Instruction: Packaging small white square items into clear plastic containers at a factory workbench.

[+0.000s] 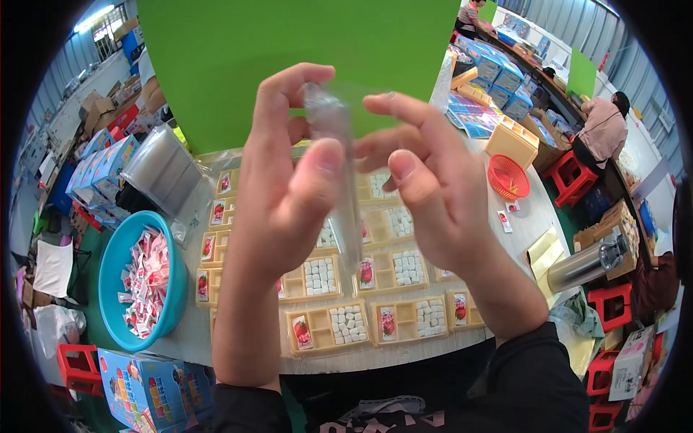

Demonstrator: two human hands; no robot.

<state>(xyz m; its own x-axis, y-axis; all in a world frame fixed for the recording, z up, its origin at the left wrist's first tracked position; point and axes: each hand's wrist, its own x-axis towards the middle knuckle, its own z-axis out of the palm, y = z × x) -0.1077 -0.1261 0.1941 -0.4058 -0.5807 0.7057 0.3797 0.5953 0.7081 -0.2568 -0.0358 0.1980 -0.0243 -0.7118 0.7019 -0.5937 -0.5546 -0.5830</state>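
Above the table, my left hand is closed around a clear, thin plastic piece, seen nearly edge-on and blurred. My right hand is beside it, fingers apart and slightly smeared by motion; whether its fingertips touch the plastic I cannot tell. Beneath both hands lie several cream compartment trays in rows. In many of them a strawberry-printed sachet sits at one end and small white blocks fill another compartment. My forearms hide part of the rows.
On the left stands a blue basin full of sachets, with a stack of clear plastic behind it. To the right are a red basket, loose sachets and a metal cylinder. A green panel rises behind the table. A person sits farther right.
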